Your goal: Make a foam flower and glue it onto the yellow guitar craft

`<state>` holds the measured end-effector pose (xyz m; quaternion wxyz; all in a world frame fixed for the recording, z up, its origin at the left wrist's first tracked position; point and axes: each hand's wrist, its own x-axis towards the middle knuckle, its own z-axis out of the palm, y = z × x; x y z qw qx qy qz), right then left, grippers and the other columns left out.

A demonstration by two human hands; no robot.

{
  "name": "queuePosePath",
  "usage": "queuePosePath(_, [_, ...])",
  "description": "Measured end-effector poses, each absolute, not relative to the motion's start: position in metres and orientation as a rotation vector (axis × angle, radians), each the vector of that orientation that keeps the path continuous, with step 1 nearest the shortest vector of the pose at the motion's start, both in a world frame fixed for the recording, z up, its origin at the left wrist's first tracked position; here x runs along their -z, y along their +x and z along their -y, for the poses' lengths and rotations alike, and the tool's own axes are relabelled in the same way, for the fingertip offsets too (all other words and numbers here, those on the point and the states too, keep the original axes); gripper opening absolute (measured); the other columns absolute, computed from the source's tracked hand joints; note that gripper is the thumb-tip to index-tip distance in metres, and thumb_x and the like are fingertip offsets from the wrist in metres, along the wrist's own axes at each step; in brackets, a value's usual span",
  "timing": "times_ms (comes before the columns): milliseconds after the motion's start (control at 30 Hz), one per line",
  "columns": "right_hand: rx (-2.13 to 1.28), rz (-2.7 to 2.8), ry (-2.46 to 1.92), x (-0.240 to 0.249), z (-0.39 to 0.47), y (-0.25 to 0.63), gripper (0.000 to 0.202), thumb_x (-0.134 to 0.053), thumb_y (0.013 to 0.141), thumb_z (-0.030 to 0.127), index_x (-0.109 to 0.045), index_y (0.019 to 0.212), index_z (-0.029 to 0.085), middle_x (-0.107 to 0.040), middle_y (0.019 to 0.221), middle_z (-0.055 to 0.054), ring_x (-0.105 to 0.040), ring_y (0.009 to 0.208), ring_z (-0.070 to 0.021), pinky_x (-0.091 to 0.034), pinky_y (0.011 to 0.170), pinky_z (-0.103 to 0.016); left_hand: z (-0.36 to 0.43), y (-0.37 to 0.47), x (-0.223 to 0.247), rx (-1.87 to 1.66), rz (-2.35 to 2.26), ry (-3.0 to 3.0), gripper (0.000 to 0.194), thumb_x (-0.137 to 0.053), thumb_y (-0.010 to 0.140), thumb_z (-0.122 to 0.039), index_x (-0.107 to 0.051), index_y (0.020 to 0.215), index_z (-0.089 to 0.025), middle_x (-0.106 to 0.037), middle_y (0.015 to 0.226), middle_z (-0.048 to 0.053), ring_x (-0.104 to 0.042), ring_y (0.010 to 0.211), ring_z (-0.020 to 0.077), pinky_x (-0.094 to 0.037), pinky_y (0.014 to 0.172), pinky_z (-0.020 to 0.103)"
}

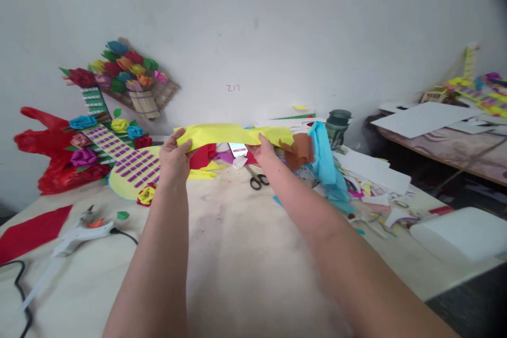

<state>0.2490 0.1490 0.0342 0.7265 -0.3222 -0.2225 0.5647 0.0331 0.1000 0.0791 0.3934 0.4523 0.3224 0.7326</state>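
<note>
Head view shows both bare hands gripping a yellow paper strip stretched sideways above the far part of the table, in front of the wall. The left hand pinches the strip at its left end between thumb and fingers; the right hand grips its lower edge farther right, with the strip running on past it toward a crumpled brown paper. Behind and below the strip lie a lit phone, partly covered, red paper and yellow scraps. Black-handled scissors lie just beside the right hand, which hides part of them. A long blue paper drapes past the brown one, near a dark green jar, with white sheets and mixed offcuts crowding the right side. On the left, a purple-striped yellow craft piece trimmed with paper flowers stands partly behind the left hand and wrist; a paper bouquet is behind it, and a red plastic bag sits beside it. Nearer lie a white glue gun with a black cord and a flat red sheet.
</note>
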Motion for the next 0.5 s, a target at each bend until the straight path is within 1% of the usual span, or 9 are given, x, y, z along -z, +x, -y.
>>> queuePosePath(67, [-1.211,0.586,-0.690,-0.046,-0.158,0.246,0.028,-0.042,0.085,0.034,-0.049,0.105,0.015,-0.066,0.091,-0.008,-0.064,0.080,-0.0167,-0.053,0.073,-0.034,-0.092,0.022,-0.076,-1.866,-0.826,1.172,0.043,-0.062,0.061,-0.010,-0.057,0.103,-0.019,-0.059,0.101,0.006,-0.062,0.085,0.0188,-0.054,0.067,0.028])
queuePosePath(133, [-1.168,0.714,-0.670,-0.059,-0.163,0.244,0.031,-0.040,0.086,0.037,-0.050,0.105,0.014,-0.066,0.094,-0.010,-0.063,0.084,-0.0176,-0.052,0.077,-0.035,-0.084,0.013,-0.072,-1.863,-0.830,1.179,0.048,-0.063,0.060,-0.010,-0.057,0.107,-0.021,-0.059,0.103,0.006,-0.061,0.086,0.0180,-0.053,0.066,0.026])
queuePosePath(200, [-1.116,0.838,-0.635,-0.072,-0.163,0.244,0.037,-0.038,0.086,0.042,-0.050,0.105,0.013,-0.065,0.098,-0.011,-0.062,0.091,-0.0187,-0.051,0.081,-0.036,-0.078,0.007,-0.067,-1.837,-0.826,1.169,0.055,-0.065,0.058,-0.010,-0.056,0.111,-0.023,-0.060,0.098,0.005,-0.062,0.082,0.0156,-0.052,0.063,0.022])
queuePosePath(333, [-1.013,1.016,-0.577,-0.094,-0.151,0.252,0.048,-0.034,0.085,0.052,-0.050,0.109,0.013,-0.061,0.110,-0.012,-0.056,0.103,-0.0192,-0.048,0.085,-0.035,-0.069,0.000,-0.056,-1.730,-0.807,1.138,0.067,-0.068,0.053,-0.007,-0.054,0.117,-0.023,-0.061,0.076,0.000,-0.060,0.064,0.0102,-0.048,0.055,0.017])
queuePosePath(400, [-0.979,1.029,-0.555,-0.102,-0.142,0.257,0.050,-0.033,0.085,0.053,-0.051,0.110,0.013,-0.061,0.110,-0.011,-0.055,0.105,-0.0196,-0.047,0.086,-0.036,-0.065,-0.003,-0.050,-1.686,-0.803,1.140,0.070,-0.068,0.053,-0.007,-0.053,0.119,-0.021,-0.056,0.063,-0.003,-0.057,0.056,0.0078,-0.045,0.051,0.016])
queuePosePath(500, [-0.903,1.016,-0.519,-0.108,-0.130,0.265,0.049,-0.035,0.084,0.052,-0.053,0.107,0.013,-0.063,0.105,-0.011,-0.055,0.106,-0.0209,-0.047,0.087,-0.038,-0.057,-0.008,-0.043,-1.619,-0.767,1.182,0.073,-0.069,0.053,-0.007,-0.050,0.122,-0.018,-0.046,0.051,-0.009,-0.048,0.045,0.0037,-0.039,0.046,0.014])
